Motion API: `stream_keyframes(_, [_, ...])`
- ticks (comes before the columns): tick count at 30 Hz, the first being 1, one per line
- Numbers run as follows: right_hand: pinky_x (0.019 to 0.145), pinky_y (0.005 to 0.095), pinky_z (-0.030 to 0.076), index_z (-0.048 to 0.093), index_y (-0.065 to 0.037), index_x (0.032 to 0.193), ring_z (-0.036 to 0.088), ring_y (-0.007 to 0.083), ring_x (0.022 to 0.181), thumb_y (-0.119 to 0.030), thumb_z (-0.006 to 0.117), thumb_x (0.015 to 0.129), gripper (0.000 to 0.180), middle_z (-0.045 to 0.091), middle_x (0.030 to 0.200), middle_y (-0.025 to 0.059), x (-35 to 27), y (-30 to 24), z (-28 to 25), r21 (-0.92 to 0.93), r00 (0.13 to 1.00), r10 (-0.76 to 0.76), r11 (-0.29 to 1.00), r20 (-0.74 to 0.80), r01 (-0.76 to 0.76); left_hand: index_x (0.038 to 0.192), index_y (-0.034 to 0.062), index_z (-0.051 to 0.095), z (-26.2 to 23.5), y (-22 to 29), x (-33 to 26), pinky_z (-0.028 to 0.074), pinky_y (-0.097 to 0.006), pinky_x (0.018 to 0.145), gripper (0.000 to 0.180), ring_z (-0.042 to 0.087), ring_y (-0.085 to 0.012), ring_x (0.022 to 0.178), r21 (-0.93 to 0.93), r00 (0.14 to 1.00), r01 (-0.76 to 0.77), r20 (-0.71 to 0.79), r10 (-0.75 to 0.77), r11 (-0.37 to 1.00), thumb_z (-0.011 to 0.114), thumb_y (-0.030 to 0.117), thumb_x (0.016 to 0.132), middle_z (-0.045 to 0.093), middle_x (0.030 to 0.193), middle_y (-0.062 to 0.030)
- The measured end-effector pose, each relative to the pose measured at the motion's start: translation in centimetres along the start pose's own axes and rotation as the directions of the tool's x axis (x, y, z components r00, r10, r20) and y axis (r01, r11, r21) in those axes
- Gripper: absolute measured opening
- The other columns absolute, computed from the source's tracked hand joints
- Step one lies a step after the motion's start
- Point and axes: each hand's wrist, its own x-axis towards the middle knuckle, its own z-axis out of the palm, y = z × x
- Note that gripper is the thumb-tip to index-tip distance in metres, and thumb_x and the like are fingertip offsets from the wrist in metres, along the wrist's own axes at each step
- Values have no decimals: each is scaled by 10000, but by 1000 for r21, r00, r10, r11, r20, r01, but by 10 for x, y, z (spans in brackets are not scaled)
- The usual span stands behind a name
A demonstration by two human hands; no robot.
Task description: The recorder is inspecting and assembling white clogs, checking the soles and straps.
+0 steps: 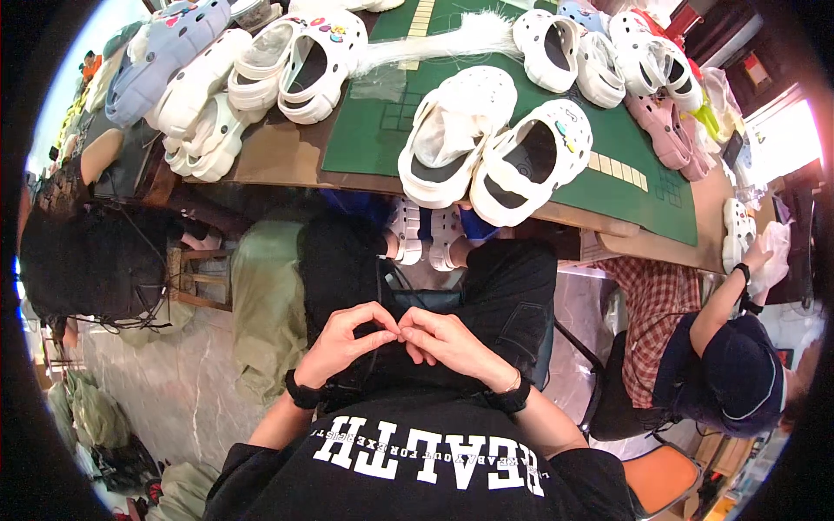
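Black shirt (417, 497) nearest; left hand (349, 340) and right hand (450, 346) curl inward over black trousers (508, 304), fingers (375, 313) together.

A wooden stool (204, 300) stands on veined floor (165, 365).

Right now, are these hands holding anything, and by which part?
Cannot be told: the left hand and right hand meet at the fingertips; anything pinched there is too small to make out.

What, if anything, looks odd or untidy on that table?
Two things: loose white strands sprawl across the green mat, their ends ragged. And in the nearest white pair, the left clog holds crumpled wrapping, while the right clog shows none. I see no spills.
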Motion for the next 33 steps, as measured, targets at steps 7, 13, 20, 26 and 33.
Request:
stream_keyframes(7, [516,256,421,588,-54,1018,526,80,550,-249,518,1009,207,581,640,5,-5,-3,3,-21,1000,-2,1000,-1,2,943,9,676,4,5,-4,506,-284,797,99,663,-145,868,32,1000,-14,-19,15,999,685,89,886,671,887,-59])
stream_keyframes(13, [580,241,388,603,-38,1008,499,46,631,-214,559,1005,181,559,692,-18,-7,6,3,-39,999,-53,998,10,53,939,10,665,6,3,-3,494,-280,774,117,633,-135,835,106,1000,-28,0,29,994,699,94,865,659,872,-56])
stream_keyframes(20, [578,234,393,601,-38,1010,504,44,631,-202,566,1002,167,553,687,-20,-7,12,-5,-25,998,-25,999,-59,24,939,-1,661,8,6,17,499,-282,772,98,636,-140,841,122,997,-64,56,58,990,688,58,865,657,887,-61])
stream_keyframes(26, [559,246,397,607,-44,1023,506,53,612,-180,583,985,143,552,671,-10,-12,1,-14,-21,989,-4,1000,-147,1,948,-9,660,11,9,32,503,-287,769,103,642,-168,839,175,996,-77,64,66,982,683,45,863,653,895,-77])
stream_keyframes(33, [584,322,477,624,-75,1001,635,226,618,-184,636,924,134,637,733,106,-27,-33,-50,-436,890,-223,899,-399,30,955,-11,665,16,29,57,516,-304,777,96,665,-197,864,210,990,-139,1,141,968,660,35,872,664,908,-92])
